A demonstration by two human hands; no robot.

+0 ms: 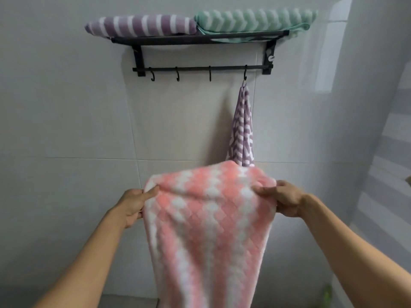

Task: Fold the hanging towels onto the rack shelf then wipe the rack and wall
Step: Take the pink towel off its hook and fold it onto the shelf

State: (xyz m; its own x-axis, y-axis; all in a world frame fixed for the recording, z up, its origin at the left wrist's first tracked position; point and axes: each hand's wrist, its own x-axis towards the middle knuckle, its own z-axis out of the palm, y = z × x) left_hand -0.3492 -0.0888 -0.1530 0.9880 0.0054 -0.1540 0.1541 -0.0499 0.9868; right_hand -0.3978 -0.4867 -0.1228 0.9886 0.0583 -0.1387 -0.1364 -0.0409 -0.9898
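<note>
head view: left hand (131, 203) and right hand (282, 200) each pinch an upper corner of the pink towel (206, 223), spread below the rack (200, 38). on the rack shelf lie a folded purple towel (142, 25) and green towel (255, 20); a purple chevron towel (242, 127) hangs from its rightmost hook.

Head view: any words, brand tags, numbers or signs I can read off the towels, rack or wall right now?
None readable.
Pink towel, held by left hand and right hand: pattern only, no tag showing.
Folded purple towel and green towel on the rack: no labels visible.
Hanging purple towel: none.
Wall: plain tiles, no signs.
</note>
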